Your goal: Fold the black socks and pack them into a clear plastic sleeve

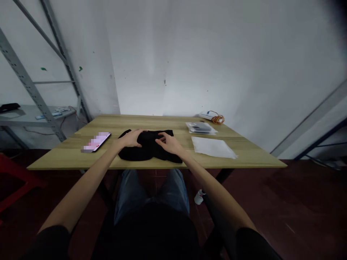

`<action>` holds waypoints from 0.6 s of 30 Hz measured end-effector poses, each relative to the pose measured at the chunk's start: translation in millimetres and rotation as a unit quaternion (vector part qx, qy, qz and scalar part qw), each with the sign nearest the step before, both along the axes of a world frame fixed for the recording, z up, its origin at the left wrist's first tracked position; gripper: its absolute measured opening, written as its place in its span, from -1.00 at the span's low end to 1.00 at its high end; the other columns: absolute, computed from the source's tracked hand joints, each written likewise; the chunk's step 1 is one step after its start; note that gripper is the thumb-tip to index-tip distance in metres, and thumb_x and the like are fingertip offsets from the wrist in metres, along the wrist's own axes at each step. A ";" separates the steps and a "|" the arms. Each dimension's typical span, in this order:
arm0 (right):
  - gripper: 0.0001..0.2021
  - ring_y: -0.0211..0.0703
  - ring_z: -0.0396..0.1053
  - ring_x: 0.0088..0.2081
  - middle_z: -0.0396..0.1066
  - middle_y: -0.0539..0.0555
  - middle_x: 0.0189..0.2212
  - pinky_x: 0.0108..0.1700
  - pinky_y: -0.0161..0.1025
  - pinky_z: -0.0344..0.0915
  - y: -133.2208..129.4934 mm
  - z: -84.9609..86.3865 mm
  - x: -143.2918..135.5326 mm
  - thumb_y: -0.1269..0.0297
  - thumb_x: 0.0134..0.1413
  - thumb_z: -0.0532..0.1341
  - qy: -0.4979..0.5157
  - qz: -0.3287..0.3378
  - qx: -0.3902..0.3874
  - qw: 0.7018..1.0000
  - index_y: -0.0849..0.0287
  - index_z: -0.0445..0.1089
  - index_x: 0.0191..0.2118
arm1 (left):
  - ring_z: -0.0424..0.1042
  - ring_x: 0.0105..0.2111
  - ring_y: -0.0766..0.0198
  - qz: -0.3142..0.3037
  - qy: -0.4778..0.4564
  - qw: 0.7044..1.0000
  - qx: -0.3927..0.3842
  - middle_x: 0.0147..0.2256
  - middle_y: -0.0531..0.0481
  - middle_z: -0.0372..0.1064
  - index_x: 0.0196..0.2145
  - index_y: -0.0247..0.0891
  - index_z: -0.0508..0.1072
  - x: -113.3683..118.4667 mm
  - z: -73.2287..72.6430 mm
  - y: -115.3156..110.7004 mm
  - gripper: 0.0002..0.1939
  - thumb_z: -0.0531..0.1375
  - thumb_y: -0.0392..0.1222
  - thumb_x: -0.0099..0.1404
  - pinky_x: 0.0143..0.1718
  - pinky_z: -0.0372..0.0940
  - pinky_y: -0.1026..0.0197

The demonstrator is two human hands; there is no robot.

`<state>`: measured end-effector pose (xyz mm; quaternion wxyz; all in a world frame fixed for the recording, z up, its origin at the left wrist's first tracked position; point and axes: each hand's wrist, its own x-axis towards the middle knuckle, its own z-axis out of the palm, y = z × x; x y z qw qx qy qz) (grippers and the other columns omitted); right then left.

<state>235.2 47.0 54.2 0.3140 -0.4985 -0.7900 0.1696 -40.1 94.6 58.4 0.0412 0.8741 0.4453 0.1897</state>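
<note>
A black cloth garment point(148, 146) lies flat on the wooden table point(130, 122) in front of me; its exact kind does not show. My left hand point(132, 138) rests on the garment's left part, its thumb and fingers apart. On the right part of the cloth lies my right hand point(168, 143), thumb and fingers also apart. Neither hand has visibly gathered any fabric.
A phone point(101, 141) with a lit screen lies to the left. At right are a white plastic bag point(213, 147), a pile of clear packets point(201, 128), and a power strip point(206, 116) with an orange cord point(218, 118). A metal shelf point(29, 86) stands at far left.
</note>
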 end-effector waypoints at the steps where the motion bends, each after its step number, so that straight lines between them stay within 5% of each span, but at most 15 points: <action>1: -0.57 -0.02 0.60 -0.03 0.64 0.13 -0.04 0.02 -0.15 0.46 4.8 1.7 -7.3 0.09 0.39 0.29 0.000 -0.004 -0.001 1.000 0.13 0.39 0.25 | 0.42 0.24 -0.16 -0.015 -0.024 1.000 0.002 0.27 -0.18 0.41 0.33 -0.12 0.33 -0.5 -0.6 0.8 -0.12 0.40 -0.24 0.04 0.25 0.32 -0.14; 7: -0.15 0.23 0.42 0.26 0.42 0.33 0.28 0.22 0.02 0.37 18.4 10.3 -43.1 -0.09 0.20 0.40 -0.056 -0.026 0.020 0.998 0.21 0.15 0.45 | 0.54 0.08 0.11 -0.061 -0.124 0.990 0.022 0.19 -0.17 0.44 0.37 -0.16 0.19 14.9 5.3 -3.7 -0.20 0.14 -0.45 0.18 0.17 0.42 0.00; 13: -0.24 0.25 0.48 0.19 0.51 0.24 0.18 0.20 0.09 0.40 17.7 0.6 -21.1 0.19 0.26 0.31 -0.067 -0.102 0.043 0.992 0.08 0.07 0.49 | 0.36 0.30 -0.01 -0.038 -0.062 0.996 0.054 0.36 -0.13 0.24 0.43 -0.05 0.13 21.3 4.6 -21.1 -0.16 0.23 -0.32 0.23 0.23 0.36 -0.04; 18: -0.29 0.18 0.55 0.08 0.57 0.27 0.06 0.13 0.03 0.46 35.2 -14.1 6.9 0.26 0.21 0.33 -0.024 -0.140 0.001 0.990 0.17 0.17 0.43 | 0.37 0.28 -0.12 0.017 0.009 0.998 0.060 0.26 -0.18 0.39 0.33 -0.15 0.29 9.9 -9.2 -16.8 -0.31 0.26 -0.16 0.26 0.27 0.31 -0.11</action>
